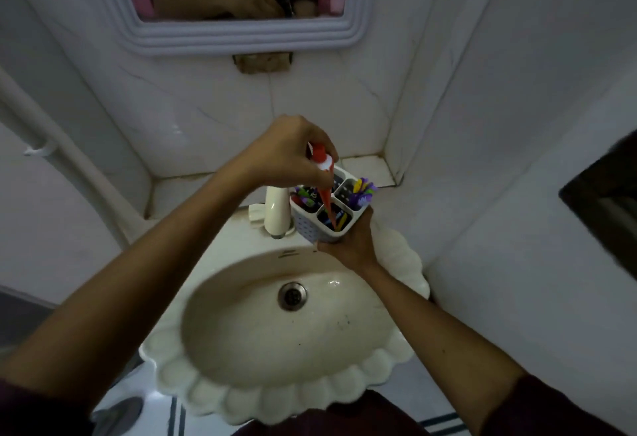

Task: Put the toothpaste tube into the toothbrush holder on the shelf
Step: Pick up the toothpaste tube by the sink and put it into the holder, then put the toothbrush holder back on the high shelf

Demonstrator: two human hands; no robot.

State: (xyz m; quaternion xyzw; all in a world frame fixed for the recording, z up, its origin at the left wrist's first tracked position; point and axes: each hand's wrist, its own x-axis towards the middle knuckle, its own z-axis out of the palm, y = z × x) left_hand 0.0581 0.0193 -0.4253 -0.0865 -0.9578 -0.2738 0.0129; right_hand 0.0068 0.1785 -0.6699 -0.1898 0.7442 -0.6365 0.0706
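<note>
From the head view, our left hand (pixel 286 151) has its fingers clamped on the tube (pixel 325 187) near the cap, tail down in the holder's (pixel 322 215) near compartment. Our right hand (pixel 351 244) has its fingers wrapped round the holder above the sink (pixel 396 360). The tube looks light and squashy, so we'd grip the stiff cap end.

Your two forearms are bare from elbow to wrist. A dark maroon sleeve (pixel 565 408) is pushed up at 4 o'clock, another maroon sleeve edge (pixel 31 411) sits at 8 o'clock, and the same maroon cloth (pixel 344 418) shows at 6 o'clock.
</note>
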